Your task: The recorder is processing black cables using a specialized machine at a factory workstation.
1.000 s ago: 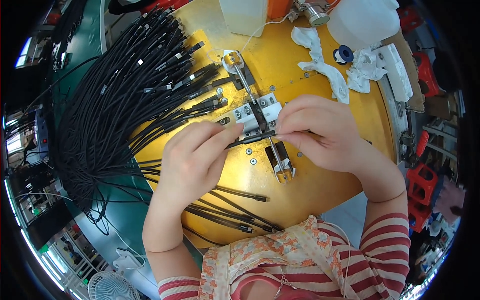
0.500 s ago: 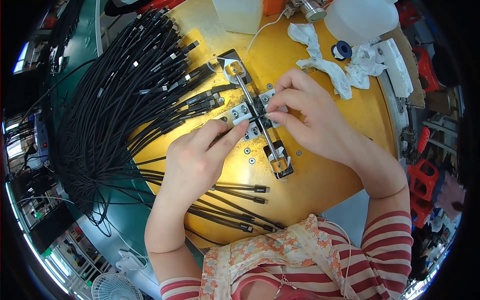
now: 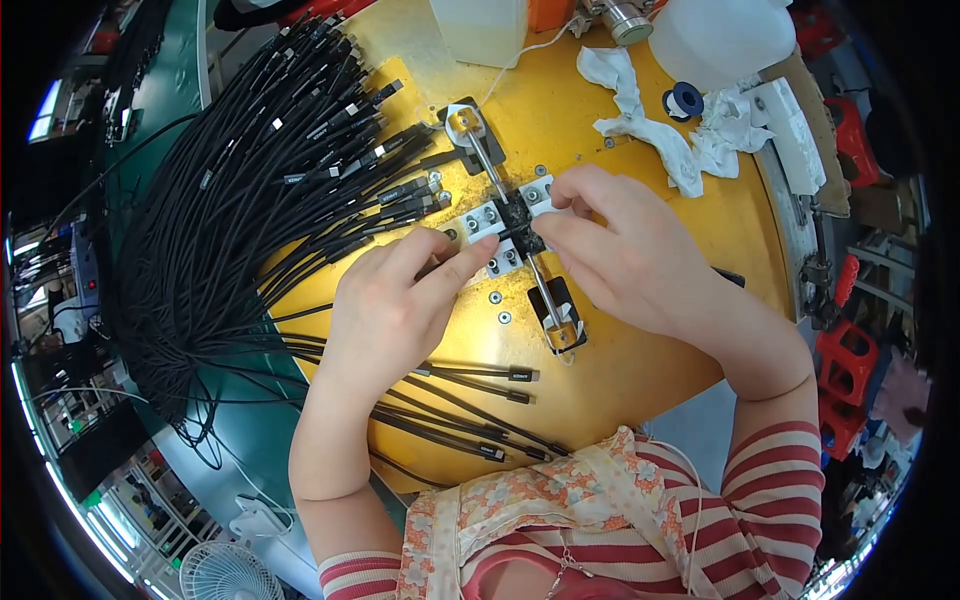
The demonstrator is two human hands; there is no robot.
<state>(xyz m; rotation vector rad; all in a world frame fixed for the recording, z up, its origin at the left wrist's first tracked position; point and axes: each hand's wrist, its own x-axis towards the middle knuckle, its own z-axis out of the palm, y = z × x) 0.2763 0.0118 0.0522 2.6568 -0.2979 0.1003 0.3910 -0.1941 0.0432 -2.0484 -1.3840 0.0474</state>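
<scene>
My left hand [image 3: 395, 300] is closed beside a small metal fixture [image 3: 482, 222], thumb and index finger pinching a black cable at its left side. My right hand [image 3: 630, 245] is at the fixture's other side, fingers bent together; whatever they pinch is hidden. Dark residue covers the fixture's middle between small bolted plates. An upper metal rod [image 3: 490, 168] and a lower metal rod [image 3: 541, 285] point at this middle from opposite sides, with a gap between them.
A large bundle of black cables [image 3: 230, 220] with plug ends lies left. Several finished-looking cables [image 3: 470, 425] lie near my body. At the far right are crumpled white tissue [image 3: 690, 160], a small spool [image 3: 684, 101] and a translucent container [image 3: 725, 40]. A white fan [image 3: 230, 572] stands lower left.
The two rods have drawn apart, away from the fixture's middle, where they nearly met before. My right hand has shifted and its fingers have curled in; my left hand has barely moved.
</scene>
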